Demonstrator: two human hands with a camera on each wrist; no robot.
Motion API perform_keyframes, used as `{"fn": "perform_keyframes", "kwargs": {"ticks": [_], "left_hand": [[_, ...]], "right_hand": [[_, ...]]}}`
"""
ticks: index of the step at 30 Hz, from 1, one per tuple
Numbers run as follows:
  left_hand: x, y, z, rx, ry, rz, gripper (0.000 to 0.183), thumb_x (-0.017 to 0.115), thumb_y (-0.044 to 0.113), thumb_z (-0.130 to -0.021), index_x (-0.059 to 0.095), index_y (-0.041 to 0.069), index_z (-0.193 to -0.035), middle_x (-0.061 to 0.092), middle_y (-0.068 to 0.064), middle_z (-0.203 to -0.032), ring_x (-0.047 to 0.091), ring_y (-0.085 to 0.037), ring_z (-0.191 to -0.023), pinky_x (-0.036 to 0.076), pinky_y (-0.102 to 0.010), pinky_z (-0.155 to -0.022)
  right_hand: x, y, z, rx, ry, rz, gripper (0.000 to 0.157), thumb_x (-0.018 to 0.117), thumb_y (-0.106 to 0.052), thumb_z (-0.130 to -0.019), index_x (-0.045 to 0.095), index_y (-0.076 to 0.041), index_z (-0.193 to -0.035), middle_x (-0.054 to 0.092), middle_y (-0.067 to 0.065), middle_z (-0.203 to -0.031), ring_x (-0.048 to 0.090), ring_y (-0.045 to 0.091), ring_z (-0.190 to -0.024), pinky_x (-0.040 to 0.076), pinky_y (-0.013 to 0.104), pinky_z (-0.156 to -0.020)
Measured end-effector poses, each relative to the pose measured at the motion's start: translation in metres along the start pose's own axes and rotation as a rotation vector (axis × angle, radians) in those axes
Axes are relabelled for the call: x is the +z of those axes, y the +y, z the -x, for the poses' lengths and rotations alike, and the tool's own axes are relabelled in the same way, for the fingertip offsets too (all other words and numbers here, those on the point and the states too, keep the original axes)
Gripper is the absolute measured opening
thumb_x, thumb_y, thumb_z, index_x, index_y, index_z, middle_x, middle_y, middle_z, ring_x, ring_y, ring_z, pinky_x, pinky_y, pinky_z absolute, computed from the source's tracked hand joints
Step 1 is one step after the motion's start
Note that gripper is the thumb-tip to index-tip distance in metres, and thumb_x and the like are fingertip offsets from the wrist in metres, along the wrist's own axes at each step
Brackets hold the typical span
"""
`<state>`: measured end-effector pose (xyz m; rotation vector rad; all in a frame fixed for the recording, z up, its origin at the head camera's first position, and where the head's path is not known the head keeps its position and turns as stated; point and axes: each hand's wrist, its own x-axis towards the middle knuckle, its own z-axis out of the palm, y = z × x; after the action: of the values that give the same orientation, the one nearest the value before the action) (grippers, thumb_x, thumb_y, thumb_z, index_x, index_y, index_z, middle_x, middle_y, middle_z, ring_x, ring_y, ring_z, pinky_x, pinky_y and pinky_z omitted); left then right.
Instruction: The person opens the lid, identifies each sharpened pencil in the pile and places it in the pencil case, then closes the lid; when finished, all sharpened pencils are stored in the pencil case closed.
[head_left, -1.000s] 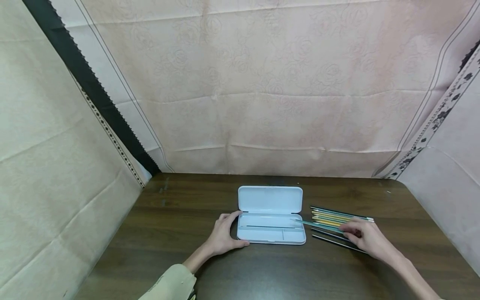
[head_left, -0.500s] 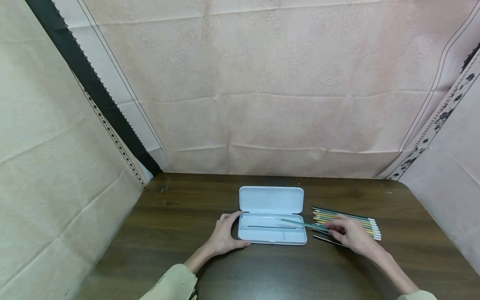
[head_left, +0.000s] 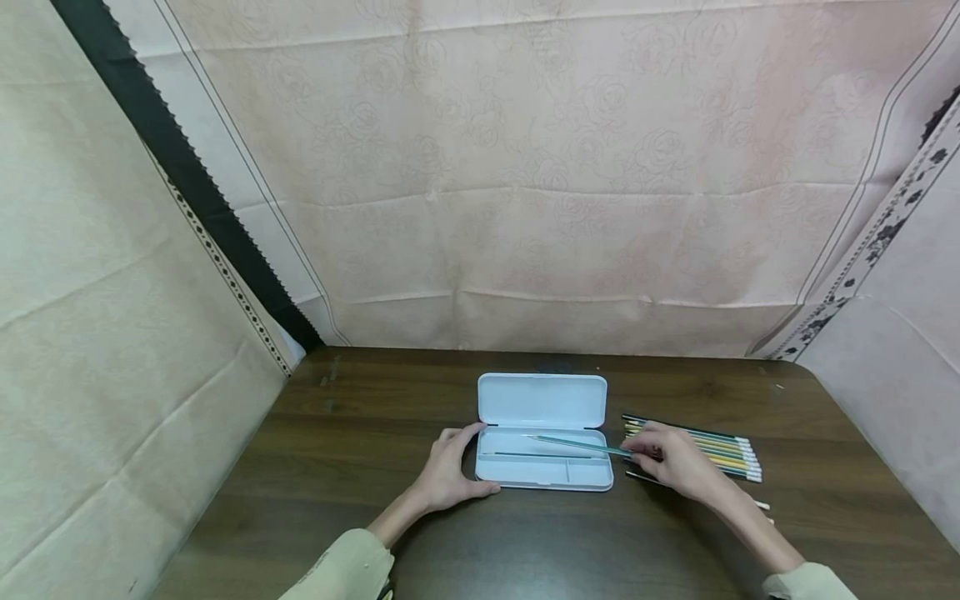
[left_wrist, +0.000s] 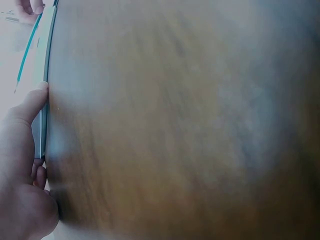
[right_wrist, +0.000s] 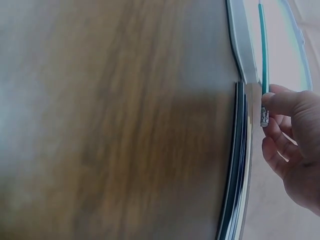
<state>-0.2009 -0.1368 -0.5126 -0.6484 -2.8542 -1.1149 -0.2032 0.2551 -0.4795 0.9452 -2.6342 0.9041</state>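
Note:
A white pencil case (head_left: 543, 475) lies open on the dark wooden table (head_left: 375, 425), its lid (head_left: 542, 399) folded back. One dark pencil (head_left: 525, 455) lies in its tray. My left hand (head_left: 448, 475) holds the case's left end, thumb along the edge (left_wrist: 31, 107). My right hand (head_left: 670, 463) pinches a green pencil (head_left: 577, 445) by its back end, tip out over the tray; the right wrist view shows the green pencil (right_wrist: 263, 50) in the fingers (right_wrist: 282, 102). A row of pencils (head_left: 712, 450) lies right of the case, just beyond the right hand.
Pink patterned cloth (head_left: 540, 183) hangs behind and on both sides of the table. A dark pencil (head_left: 641, 477) lies by the right hand near the case's corner, and another pencil end (head_left: 761, 504) shows by the right forearm.
My right hand has carried the green pencil leftward from the row of pencils, so its tip now reaches well over the tray. The left hand has stayed on the case.

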Motion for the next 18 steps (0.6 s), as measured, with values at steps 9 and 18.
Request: {"fn": "perform_keyframes", "kwargs": {"ticks": [9, 18], "left_hand": [[0.001, -0.001, 0.000, -0.003, -0.001, -0.001, 0.090, 0.086, 0.045, -0.076, 0.044, 0.013, -0.149, 0.048, -0.014, -0.138, 0.040, -0.034, -0.126, 0.040, -0.057, -0.094], [0.000, -0.001, 0.000, -0.004, -0.001, 0.004, 0.091, 0.086, 0.046, -0.076, 0.044, 0.013, -0.149, 0.048, -0.014, -0.138, 0.040, -0.034, -0.125, 0.040, -0.057, -0.093]], "right_hand": [[0.009, -0.006, -0.013, -0.011, -0.031, -0.015, 0.023, 0.075, 0.007, -0.083, 0.077, -0.009, -0.099, 0.064, -0.004, -0.091, 0.051, 0.005, -0.070, 0.046, 0.024, -0.058], [0.015, -0.013, -0.022, -0.078, -0.029, -0.026, 0.025, 0.077, 0.009, -0.081, 0.077, -0.008, -0.099, 0.065, -0.001, -0.091, 0.055, 0.006, -0.075, 0.050, 0.026, -0.063]]}}
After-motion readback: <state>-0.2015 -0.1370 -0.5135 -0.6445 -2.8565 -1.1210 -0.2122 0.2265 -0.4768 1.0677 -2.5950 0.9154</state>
